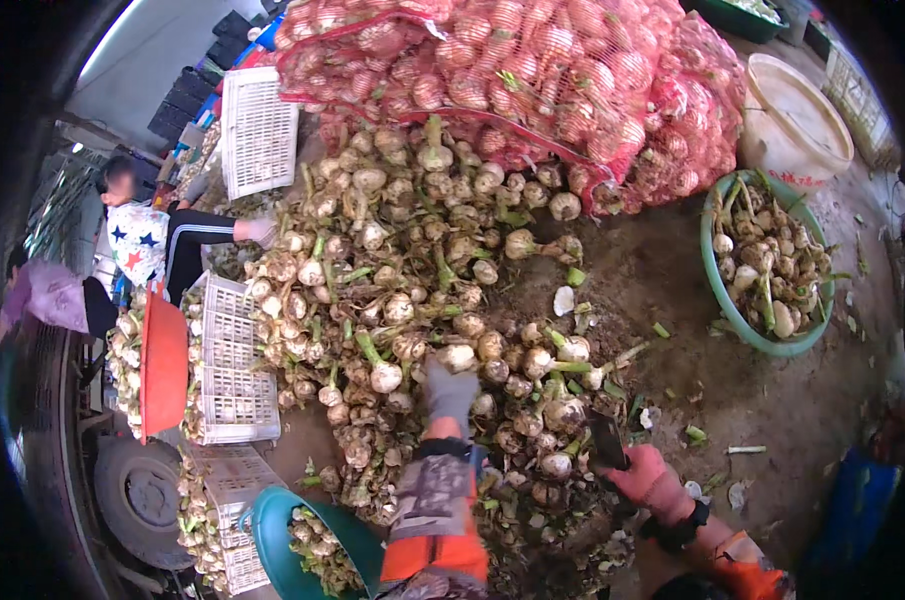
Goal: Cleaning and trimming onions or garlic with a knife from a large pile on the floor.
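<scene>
My left hand point(451, 391), in a grey glove, reaches into a heap of garlic bulbs point(370, 300) with dirty roots and cut green stalks. Its fingertips meet a pale garlic bulb point(457, 357); whether they close round it is hidden. A pink-red glove covers my right hand point(649, 480), which grips a knife with a broad dark blade point(608, 441). That blade points up and left, beside the right edge of the heap. Close to its tip lies a large garlic bulb point(564, 414). Trimmed scraps and loose skins point(572, 525) cover the ground between my arms.
Red mesh sacks of garlic point(512, 67) stand behind the heap. A green tub point(771, 349) holds bulbs at right, near a cream bucket point(797, 120). White crates point(238, 375), a red basin point(163, 367) and a teal bucket point(362, 536) line the left. A person point(141, 232) sits beyond them.
</scene>
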A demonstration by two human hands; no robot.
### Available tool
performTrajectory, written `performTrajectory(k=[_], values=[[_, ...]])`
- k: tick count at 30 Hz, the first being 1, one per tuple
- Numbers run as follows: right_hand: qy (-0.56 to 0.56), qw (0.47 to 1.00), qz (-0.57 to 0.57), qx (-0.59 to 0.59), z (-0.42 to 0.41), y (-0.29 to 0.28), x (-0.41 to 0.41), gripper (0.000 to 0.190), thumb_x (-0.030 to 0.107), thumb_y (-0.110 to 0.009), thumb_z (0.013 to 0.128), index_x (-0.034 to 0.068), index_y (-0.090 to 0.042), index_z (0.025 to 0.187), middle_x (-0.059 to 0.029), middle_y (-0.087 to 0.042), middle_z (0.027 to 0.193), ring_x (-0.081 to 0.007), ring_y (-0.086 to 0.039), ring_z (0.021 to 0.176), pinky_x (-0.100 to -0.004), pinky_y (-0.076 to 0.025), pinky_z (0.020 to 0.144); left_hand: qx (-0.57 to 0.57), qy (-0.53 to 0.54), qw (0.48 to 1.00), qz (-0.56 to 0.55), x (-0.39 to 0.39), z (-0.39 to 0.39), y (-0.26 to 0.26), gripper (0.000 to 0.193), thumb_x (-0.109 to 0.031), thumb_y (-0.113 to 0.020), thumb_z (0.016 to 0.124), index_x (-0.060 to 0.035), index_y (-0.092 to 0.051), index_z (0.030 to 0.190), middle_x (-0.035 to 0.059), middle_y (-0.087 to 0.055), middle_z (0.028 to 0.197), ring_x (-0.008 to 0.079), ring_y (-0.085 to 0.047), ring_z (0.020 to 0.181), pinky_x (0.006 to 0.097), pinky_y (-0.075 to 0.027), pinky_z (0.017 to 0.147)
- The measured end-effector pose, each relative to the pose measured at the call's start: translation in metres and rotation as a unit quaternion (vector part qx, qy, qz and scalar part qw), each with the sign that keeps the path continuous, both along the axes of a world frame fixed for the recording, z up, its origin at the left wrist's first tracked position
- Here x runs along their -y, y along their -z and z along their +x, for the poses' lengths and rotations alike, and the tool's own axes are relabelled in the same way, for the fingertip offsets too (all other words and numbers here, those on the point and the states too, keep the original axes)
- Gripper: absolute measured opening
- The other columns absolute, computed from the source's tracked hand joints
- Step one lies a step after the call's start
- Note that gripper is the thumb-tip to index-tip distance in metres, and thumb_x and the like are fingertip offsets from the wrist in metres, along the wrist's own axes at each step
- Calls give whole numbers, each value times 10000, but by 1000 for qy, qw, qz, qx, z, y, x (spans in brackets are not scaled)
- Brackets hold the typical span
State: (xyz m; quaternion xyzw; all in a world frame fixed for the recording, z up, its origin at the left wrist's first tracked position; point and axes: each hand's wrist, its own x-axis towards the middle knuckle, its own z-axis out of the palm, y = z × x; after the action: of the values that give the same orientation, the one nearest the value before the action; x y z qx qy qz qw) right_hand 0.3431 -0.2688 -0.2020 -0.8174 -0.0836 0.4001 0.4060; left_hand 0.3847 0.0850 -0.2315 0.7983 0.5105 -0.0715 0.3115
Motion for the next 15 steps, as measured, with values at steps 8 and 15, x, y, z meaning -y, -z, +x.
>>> performTrajectory(k=[8,15], values=[[-102,980,22,168,7,-8,-4,369,341,-705,799,205,-675,1141,-132,-675,808,-356,-672,791,-451,-527,683,182,139,883,-410,68,-107,-57,718,117,-616,832,-80,-380,1481,77,-566,1331,202,-582,1189,334,-497,1003],[-330,863,-27,382,-11,-38,-17,450,240,-654,715,83,-629,1137,-69,-649,868,-261,-665,826,-406,-508,764,217,-89,625,-745,136,-124,-70,358,-196,-481,1038,-50,-480,1364,113,-592,1293,233,-597,1168,407,-513,1004]])
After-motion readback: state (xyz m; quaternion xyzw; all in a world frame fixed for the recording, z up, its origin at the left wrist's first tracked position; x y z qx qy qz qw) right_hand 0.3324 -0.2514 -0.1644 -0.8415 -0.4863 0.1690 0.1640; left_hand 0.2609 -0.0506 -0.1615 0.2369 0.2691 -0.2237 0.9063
